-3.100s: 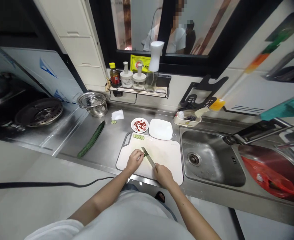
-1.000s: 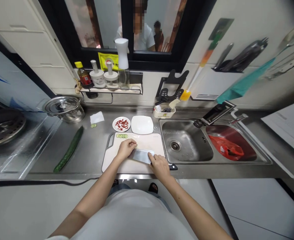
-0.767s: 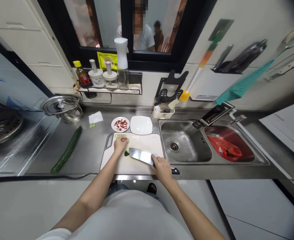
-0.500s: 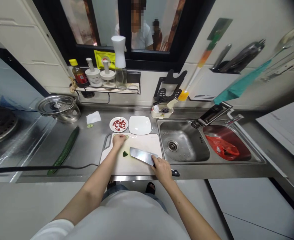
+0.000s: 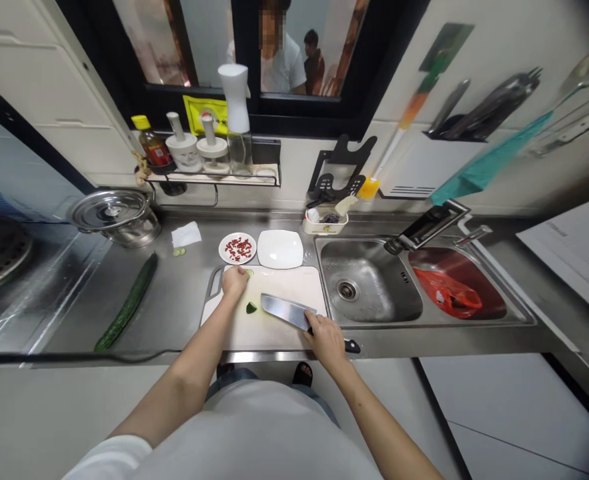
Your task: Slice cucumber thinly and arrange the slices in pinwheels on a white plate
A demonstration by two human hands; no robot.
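left hand leaves stub for slices; cutting seems paused
left fingers curl at board's 11 o'clock, hold unclear; right hand clasps knife; stub at its 9 o'clock

Steel worktop, cutting board at the dial's centre — long cucumber at nine, lidded pot at ten, paper between ten and eleven, plate of red pieces at eleven, white plate at twelve — caddy at one!
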